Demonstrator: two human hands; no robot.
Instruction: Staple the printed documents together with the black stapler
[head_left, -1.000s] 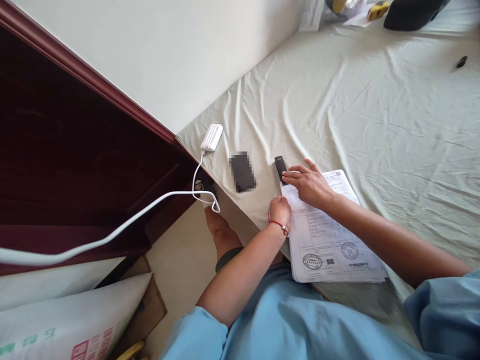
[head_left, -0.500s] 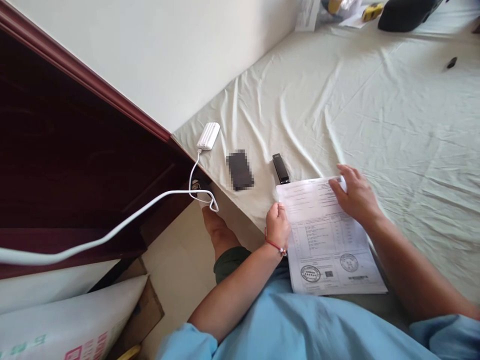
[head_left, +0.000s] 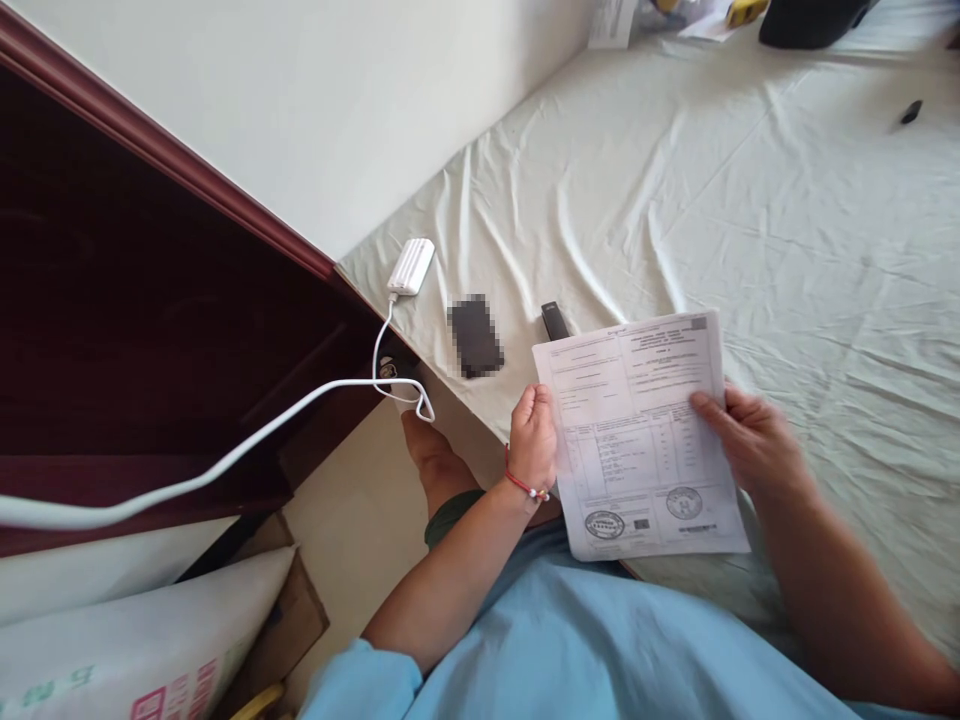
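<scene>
A stack of printed papers with round and oval stamps faces me, tilted up over the near edge of the bed. My left hand is closed along its left edge, a red bracelet on the wrist. On the right edge, my right hand grips the sheets with the thumb on top and the fingers behind. Just beyond the papers' top edge lies a black stapler-like object, its near end covered by the sheets. Left of it rests a dark flat rectangle, blurred out by pixels.
A white power adapter with a white cable sits at the corner of the bed sheet. A black cap-like object and a yellow item lie at the back. White sacks stand at lower left.
My right hand has moved from the papers' top right corner down to their right edge and taken hold. The papers have risen and turned slightly, covering more of the black object.
</scene>
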